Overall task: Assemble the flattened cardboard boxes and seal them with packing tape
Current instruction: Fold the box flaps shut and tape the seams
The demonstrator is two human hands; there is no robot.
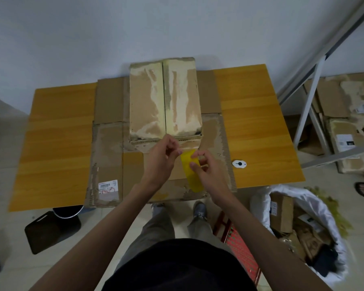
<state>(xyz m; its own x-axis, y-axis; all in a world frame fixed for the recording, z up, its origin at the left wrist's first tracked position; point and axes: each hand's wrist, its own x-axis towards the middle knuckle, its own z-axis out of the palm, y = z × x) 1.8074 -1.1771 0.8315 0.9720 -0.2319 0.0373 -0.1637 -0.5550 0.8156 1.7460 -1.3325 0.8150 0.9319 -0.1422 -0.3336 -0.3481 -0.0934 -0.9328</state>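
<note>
The table (pixel 250 114) carried a flattened cardboard sheet (pixel 111 148) across its middle, and the assembled box (pixel 165 101) stood on that, toward the far edge. Just before the box's near end, my left hand (pixel 162 158) and right hand (pixel 202 166) each pinched the yellow tape roll (pixel 191 171).

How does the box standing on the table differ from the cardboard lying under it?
The assembled box stands upright with closed flaps; the flattened cardboard lies flat on the table. The box's top is streaked with pale torn patches; the flattened cardboard bears a barcode label. Both are worn brown corrugated cardboard.
</note>
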